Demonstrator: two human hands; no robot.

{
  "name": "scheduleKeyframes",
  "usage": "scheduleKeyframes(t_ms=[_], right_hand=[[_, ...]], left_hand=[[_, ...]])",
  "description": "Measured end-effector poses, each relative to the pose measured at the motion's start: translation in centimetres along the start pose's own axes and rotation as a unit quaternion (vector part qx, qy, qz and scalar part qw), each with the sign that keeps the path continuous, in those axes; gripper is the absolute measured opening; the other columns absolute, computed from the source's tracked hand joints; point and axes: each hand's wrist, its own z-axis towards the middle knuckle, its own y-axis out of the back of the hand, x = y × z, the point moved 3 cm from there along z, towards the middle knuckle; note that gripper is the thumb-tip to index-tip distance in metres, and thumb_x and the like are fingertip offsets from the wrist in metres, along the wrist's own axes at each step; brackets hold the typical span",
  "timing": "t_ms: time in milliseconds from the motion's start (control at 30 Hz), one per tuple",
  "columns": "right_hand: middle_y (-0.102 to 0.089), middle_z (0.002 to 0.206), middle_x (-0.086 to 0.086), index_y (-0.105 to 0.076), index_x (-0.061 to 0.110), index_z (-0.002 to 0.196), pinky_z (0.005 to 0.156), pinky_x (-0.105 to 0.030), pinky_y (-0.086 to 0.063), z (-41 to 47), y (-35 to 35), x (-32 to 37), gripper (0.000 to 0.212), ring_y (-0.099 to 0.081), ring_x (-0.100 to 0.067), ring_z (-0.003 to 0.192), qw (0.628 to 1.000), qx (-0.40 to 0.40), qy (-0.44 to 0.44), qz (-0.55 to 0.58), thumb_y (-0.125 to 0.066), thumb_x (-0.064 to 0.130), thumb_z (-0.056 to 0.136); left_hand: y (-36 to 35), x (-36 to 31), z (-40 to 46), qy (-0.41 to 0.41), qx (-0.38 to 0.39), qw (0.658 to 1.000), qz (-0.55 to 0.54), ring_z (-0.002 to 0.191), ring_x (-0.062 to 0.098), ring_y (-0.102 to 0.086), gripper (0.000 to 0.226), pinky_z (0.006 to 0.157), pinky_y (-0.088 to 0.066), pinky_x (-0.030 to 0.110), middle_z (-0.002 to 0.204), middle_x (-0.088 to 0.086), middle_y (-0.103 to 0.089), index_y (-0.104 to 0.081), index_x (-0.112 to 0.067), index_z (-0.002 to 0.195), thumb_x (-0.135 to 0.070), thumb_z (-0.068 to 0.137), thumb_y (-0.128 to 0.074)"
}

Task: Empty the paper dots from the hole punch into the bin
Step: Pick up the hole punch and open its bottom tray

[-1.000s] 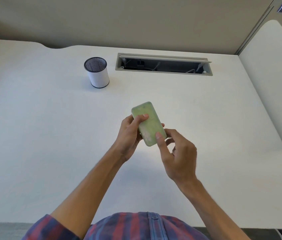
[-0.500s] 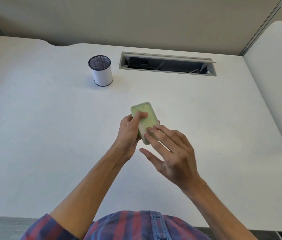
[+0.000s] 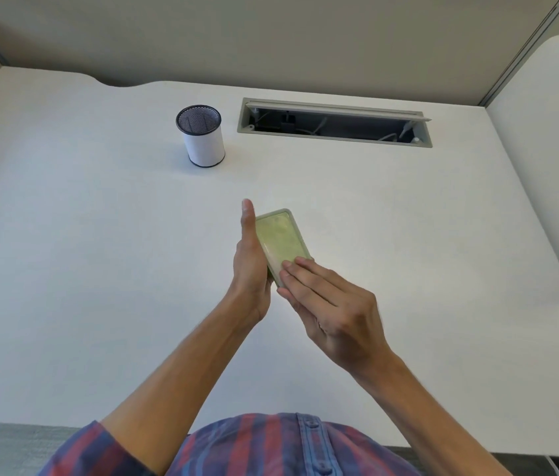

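Bin (image 3: 202, 137): small white cylinder with a dark mesh rim and mesh inside, standing upright on the desk (image 3: 65, 269), far side, left of centre. Looking down its mouth I see only dark mesh; whether anything lies at the bottom I cannot tell.

Just right of the bin, set into the desk surface: a long grey cable slot (image 3: 334, 122), its flap tilted open, dark inside, with a few pale cables and plugs showing. Beige partition wall (image 3: 271, 39) behind the desk. A second white surface (image 3: 552, 149) adjoins on the right. The stretch of desk between my hands and the bin is bare white; nothing lies across that line. My striped red-and-blue shirt (image 3: 271, 444) fills the bottom edge.

Hole punch (image 3: 279, 243): pale green, flat and oblong with rounded corners, its broad translucent face turned up toward me, raised rim around it. The face looks mottled; I cannot make out separate paper dots. It is held above the desk near the middle, well apart from the bin, long axis pointing away and slightly left.

Left hand (image 3: 250, 266): flat and edge-on against the punch's left side, thumb extended straight along its edge, supporting it from the side and below. Right hand (image 3: 326, 304): fingers (image 3: 300, 269) laid flat, pressing on the near end of the punch's face; not curled around it.
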Motion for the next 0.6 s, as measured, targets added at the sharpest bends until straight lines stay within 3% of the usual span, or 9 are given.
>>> scheduleKeyframes(t_ms=[133, 200, 300, 367, 433, 600], right_hand=[[-0.075, 0.109, -0.012, -0.076, 0.0, 0.105, 0.077, -0.036, -0.062, 0.1, -0.07, 0.36, 0.019, -0.073, -0.025, 0.101, 1.0, 0.0, 0.003, -0.002, -0.068, 0.012, 0.091], [-0.076, 0.107, -0.013, -0.076, -0.001, 0.103, 0.075, -0.035, -0.062, 0.2, -0.01, 0.44, 0.019, -0.074, -0.024, 0.099, 1.0, -0.003, 0.01, -0.002, -0.067, 0.011, 0.091], [-0.076, 0.106, -0.013, -0.075, -0.002, 0.102, 0.072, -0.033, -0.063, 0.33, 0.18, 0.49, 0.019, -0.074, -0.023, 0.097, 1.0, -0.007, 0.019, -0.008, -0.065, 0.011, 0.093], [-0.076, 0.104, -0.014, -0.075, -0.003, 0.101, 0.071, -0.031, -0.063, 0.46, 0.32, 0.51, 0.021, -0.075, -0.023, 0.094, 1.0, -0.014, 0.02, -0.011, -0.061, 0.011, 0.096], [-0.076, 0.102, -0.015, -0.075, -0.005, 0.1, 0.069, -0.03, -0.063, 0.52, 0.45, 0.58, 0.024, -0.076, -0.024, 0.09, 0.999, -0.022, 0.021, -0.013, -0.057, 0.012, 0.097], [-0.076, 0.1, -0.018, -0.074, -0.006, 0.1, 0.067, -0.032, -0.063, 0.5, 0.58, 0.39, 0.029, -0.076, -0.026, 0.087, 0.999, -0.038, 0.015, -0.007, -0.053, 0.014, 0.1]], left_hand=[[0.1, 0.11, -0.09, -0.008, -0.03, 1.0, -0.001, 0.106, 0.049, -0.067, 0.086, 0.101, -0.051, 0.055, 0.093, 0.017, -0.069, -0.068, -0.013, 0.101, -0.087, 0.081, -0.029], [0.24, 0.11, -0.11, -0.012, -0.044, 0.999, -0.003, 0.098, 0.05, -0.067, 0.088, 0.103, -0.048, 0.057, 0.092, 0.019, -0.063, -0.065, -0.009, 0.093, -0.088, 0.08, -0.028], [0.27, 0.12, -0.04, -0.019, -0.051, 0.998, -0.011, 0.086, 0.034, -0.057, 0.083, 0.104, -0.046, 0.056, 0.094, 0.013, -0.055, -0.058, -0.013, 0.09, -0.089, 0.08, -0.025], [0.2, 0.12, -0.02, -0.023, -0.05, 0.998, -0.016, 0.086, 0.032, -0.052, 0.079, 0.095, -0.05, 0.053, 0.096, 0.01, -0.052, -0.054, -0.018, 0.095, -0.089, 0.08, -0.023], [0.11, 0.08, -0.11, -0.025, -0.052, 0.998, -0.017, 0.086, 0.031, -0.048, 0.076, 0.082, -0.045, 0.044, 0.098, 0.008, -0.049, -0.05, -0.02, 0.097, -0.089, 0.08, -0.022], [-0.05, -0.01, -0.18, -0.029, -0.045, 0.998, -0.016, 0.086, 0.031, -0.049, 0.077, 0.08, -0.042, 0.042, 0.098, 0.008, -0.049, -0.05, -0.02, 0.1, -0.088, 0.08, -0.023]])
